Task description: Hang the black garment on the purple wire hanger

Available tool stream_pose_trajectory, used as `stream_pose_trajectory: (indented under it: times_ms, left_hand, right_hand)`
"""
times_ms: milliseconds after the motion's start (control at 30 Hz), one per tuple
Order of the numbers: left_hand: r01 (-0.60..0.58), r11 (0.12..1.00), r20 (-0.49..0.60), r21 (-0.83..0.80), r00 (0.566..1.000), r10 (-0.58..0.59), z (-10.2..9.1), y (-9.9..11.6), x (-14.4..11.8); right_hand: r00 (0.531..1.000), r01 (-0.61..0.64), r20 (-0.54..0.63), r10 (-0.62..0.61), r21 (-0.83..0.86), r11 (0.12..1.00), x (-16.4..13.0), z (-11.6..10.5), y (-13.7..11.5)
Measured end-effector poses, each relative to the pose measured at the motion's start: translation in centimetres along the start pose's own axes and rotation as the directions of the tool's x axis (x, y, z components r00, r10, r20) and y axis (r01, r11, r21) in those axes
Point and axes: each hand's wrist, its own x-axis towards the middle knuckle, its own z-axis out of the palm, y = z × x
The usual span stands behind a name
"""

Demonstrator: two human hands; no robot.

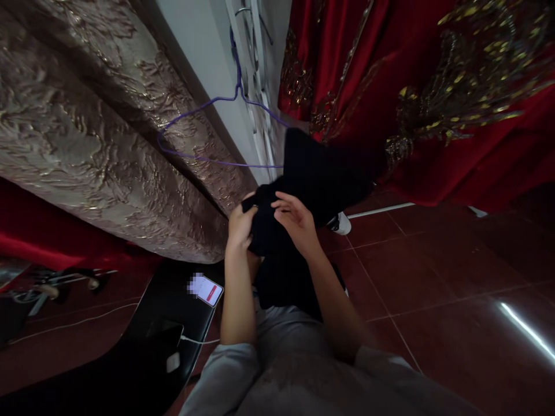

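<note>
A piece of black cloth (pixel 329 173) is in the middle of the scene, in front of the person, and runs from the hands toward the far right. It is so dark that folds and edges merge; it may be a garment, but its shape is hard to make out. The left hand (pixel 240 226) grips its near left edge, thumb on top, the other fingers mostly hidden behind the cloth. The right hand (pixel 297 219) is just over the cloth, fingers apart and loosely bent; whether the fingertips touch it cannot be told.

Beyond, a purple hanger (pixel 238 86) hangs at a white rack (pixel 255 52); the cloth covers its right end, so whether the two are joined is unclear. A white shoe (pixel 344 224) shows only in part past the cloth's right edge.

At far right, red fabric with gold sequins (pixel 425 75) is cut off by the view; at left, a textured curtain (pixel 108 133) is too. On a black table (pixel 139 323) at near left lie a lit phone (pixel 208 290), part of its screen blurred, a dark device (pixel 170 334) with a white cable, and a small white case (pixel 173 362).
</note>
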Motion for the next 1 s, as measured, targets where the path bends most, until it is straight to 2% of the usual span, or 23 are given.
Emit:
stream_pose_trajectory:
  times_ms: [67,133,200,233,267,333,400,467,533,600,667,700,733,800,833,867,933,1000]
  left_hand:
    - [-0.147,0.968,0.155,0.204,0.981,0.117,1.4,1.3,-1.2]
    - [-0.328,0.859,0.338,0.393,0.920,0.197,2.5,3.0,-2.5]
    - [-0.469,0.742,0.467,0.479,0.852,0.237,3.6,4.3,-3.6]
    - [-0.511,0.717,0.495,0.474,0.828,0.263,4.0,4.6,-4.0]
    - [-0.532,0.720,0.493,0.446,0.817,0.298,4.4,4.7,-4.4]
    - [-0.515,0.781,0.417,0.353,0.834,0.362,5.2,4.6,-4.9]
    - [-0.428,0.868,0.300,0.250,0.887,0.351,5.8,4.2,-5.0]
    - [-0.310,0.942,0.224,0.126,0.934,0.277,6.0,4.1,-5.0]
    - [-0.196,0.980,0.208,-0.023,0.958,0.196,5.9,4.3,-4.7]
    - [-0.106,0.981,0.232,-0.160,0.962,0.142,5.3,5.0,-4.5]
    - [-0.043,0.974,0.264,-0.224,0.959,0.103,4.6,5.7,-4.4]
    - [-0.033,0.973,0.270,-0.230,0.958,0.096,4.2,6.1,-4.4]
    - [-0.047,0.973,0.258,-0.227,0.960,0.107,4.0,6.4,-4.5]
    - [-0.137,0.974,0.202,-0.180,0.964,0.173,3.8,6.8,-4.9]
    - [-0.211,0.969,0.182,-0.125,0.956,0.231,3.8,7.0,-5.2]
    - [-0.298,0.953,0.182,-0.050,0.936,0.302,3.9,7.2,-5.5]
    - [-0.479,0.869,0.241,0.123,0.864,0.442,4.1,7.7,-6.0]
    - [-0.625,0.740,0.333,0.250,0.773,0.541,4.3,8.6,-6.1]
  right_hand:
    - [0.997,0.068,-0.023,-0.070,-0.072,0.995,0.1,-0.4,0.2]
    - [0.990,0.102,-0.073,-0.119,-0.209,0.973,0.1,-0.9,0.2]
    - [0.981,0.080,-0.141,-0.137,-0.346,0.935,0.1,-1.5,0.1]
    - [0.978,0.049,-0.169,-0.123,-0.386,0.921,0.0,-1.9,0.0]
    - [0.978,0.011,-0.184,-0.095,-0.410,0.912,0.0,-2.2,-0.2]
    - [0.985,-0.046,-0.167,-0.031,-0.435,0.899,0.0,-2.9,-0.9]
    - [0.993,-0.044,-0.115,-0.012,-0.477,0.878,0.0,-3.3,-2.0]
    - [0.996,0.003,-0.076,-0.048,-0.506,0.862,0.3,-3.5,-3.3]
    - [0.997,0.048,-0.030,-0.069,-0.445,0.894,0.9,-3.4,-4.6]
    - [0.998,0.058,0.051,-0.045,-0.308,0.949,1.8,-3.1,-5.6]
    - [0.993,0.077,0.104,-0.054,-0.234,0.969,2.6,-2.7,-6.4]
    - [0.992,0.113,0.084,-0.094,-0.253,0.961,2.9,-2.4,-6.6]
    - [0.987,0.160,0.024,-0.160,-0.302,0.940,3.2,-2.0,-6.9]
    - [0.941,0.230,-0.131,-0.312,-0.426,0.875,3.3,-1.4,-7.3]
    - [0.920,0.236,-0.178,-0.349,-0.458,0.857,3.3,-1.0,-7.5]
    - [0.921,0.224,-0.189,-0.340,-0.459,0.860,3.2,-0.7,-7.6]
    - [0.969,0.176,-0.099,-0.228,-0.376,0.910,3.1,-0.3,-7.9]
    - [0.993,0.120,0.045,-0.113,-0.247,0.961,3.3,-0.1,-8.0]
